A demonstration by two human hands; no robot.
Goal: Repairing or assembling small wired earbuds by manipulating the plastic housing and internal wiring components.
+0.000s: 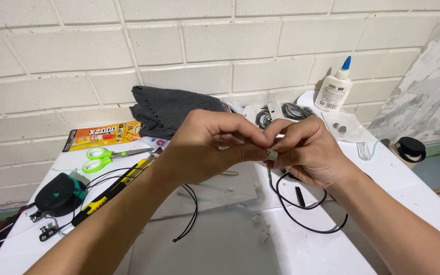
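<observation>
My left hand [210, 145] and my right hand [309, 150] meet above the middle of a white table [230, 244], fingertips pinched together on a small white piece [272, 154]. A thin black cord [306, 206] hangs from between the fingers and loops down on the table under my right hand. Another thin black cord [192, 214] trails below my left wrist. What else the fingers hold is hidden.
On the left lie green-handled scissors [103, 157], a yellow-and-black utility knife [110, 191], a black round tool [59, 193] and an orange glue pack [102, 135]. A dark folded cloth [171, 109] and a white glue bottle [334, 89] stand by the brick wall. A black-lidded jar [408, 150] sits far right.
</observation>
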